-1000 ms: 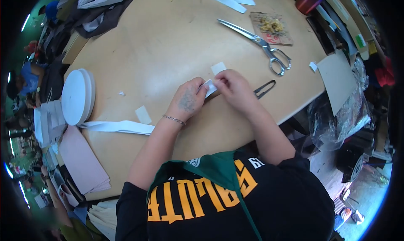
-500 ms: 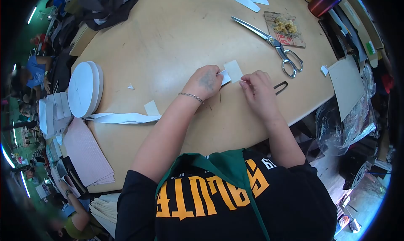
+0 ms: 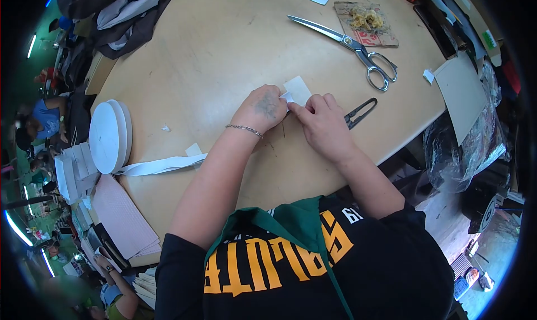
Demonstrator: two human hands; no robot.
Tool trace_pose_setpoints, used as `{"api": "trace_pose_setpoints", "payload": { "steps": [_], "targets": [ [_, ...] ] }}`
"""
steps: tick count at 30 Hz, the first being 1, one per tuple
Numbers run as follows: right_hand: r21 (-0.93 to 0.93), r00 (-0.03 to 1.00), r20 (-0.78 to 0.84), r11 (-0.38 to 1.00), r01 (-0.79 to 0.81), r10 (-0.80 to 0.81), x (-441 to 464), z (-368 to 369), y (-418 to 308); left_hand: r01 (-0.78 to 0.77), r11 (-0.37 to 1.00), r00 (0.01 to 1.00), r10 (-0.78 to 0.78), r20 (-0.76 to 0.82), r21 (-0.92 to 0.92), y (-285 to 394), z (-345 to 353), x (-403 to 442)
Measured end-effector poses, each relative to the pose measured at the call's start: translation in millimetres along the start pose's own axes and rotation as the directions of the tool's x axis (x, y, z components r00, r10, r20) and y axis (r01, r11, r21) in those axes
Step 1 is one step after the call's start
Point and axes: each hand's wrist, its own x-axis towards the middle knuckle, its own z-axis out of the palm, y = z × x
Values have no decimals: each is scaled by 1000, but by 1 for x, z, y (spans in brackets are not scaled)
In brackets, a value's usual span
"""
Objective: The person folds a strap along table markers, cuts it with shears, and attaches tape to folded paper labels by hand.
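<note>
The end of a white band (image 3: pixel 287 97) shows between my two hands. Closed around it is my left hand (image 3: pixel 262 108), with a chain bracelet on the wrist. My right hand (image 3: pixel 324 125) meets it from the other side, thumb and index finger pinched at the band's end. Just beyond the fingers a cream rectangular piece (image 3: pixel 298 89) lies flat on the table. White strip (image 3: pixel 162 165) runs from a large roll (image 3: pixel 107 136) and passes under my left forearm; a small cream piece (image 3: pixel 193 150) lies beside it. Black thread snips (image 3: pixel 361 113) rest right of my right hand.
Large metal scissors (image 3: pixel 358 48) lie at the far right, near a cardboard piece (image 3: pixel 384 39) with yellowish fluff. Pink sheets (image 3: pixel 124 216) lie at the left edge. Dark cloth (image 3: pixel 120 18) is piled at the back left. Other people sit at far left.
My right hand has moved left, and its fingers now meet the band end at my left hand. More of the snips shows. The whole view has shifted slightly.
</note>
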Motion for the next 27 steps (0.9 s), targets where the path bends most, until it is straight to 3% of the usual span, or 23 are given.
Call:
{"api": "trace_pose_setpoints", "payload": {
  "steps": [7, 11, 13, 16, 22, 27],
  "targets": [
    [24, 999, 0, 999, -38, 38, -1, -4, -3, -52, 991, 997, 60, -56, 126, 7, 4, -4],
    [340, 975, -160, 936, -93, 154, 0, 0, 6, -246, 969, 945, 240, -224, 2, -1, 14, -16],
    [476, 949, -166, 864, -161, 268, 3, -3, 9, -417, 909, 844, 388, -371, 3, -11, 25, -20],
    [562, 962, -50, 803, -197, 270, 5, -5, 12, -472, 882, 811, 432, -394, -5, -15, 32, -29],
    [609, 966, 91, 754, -246, 241, 13, -15, 10, -452, 885, 846, 387, -368, -108, -13, 29, -36],
    [577, 968, 34, 786, -223, 250, 14, -12, 6, -389, 880, 883, 274, -380, -272, -12, 31, -36]
  ]
}}
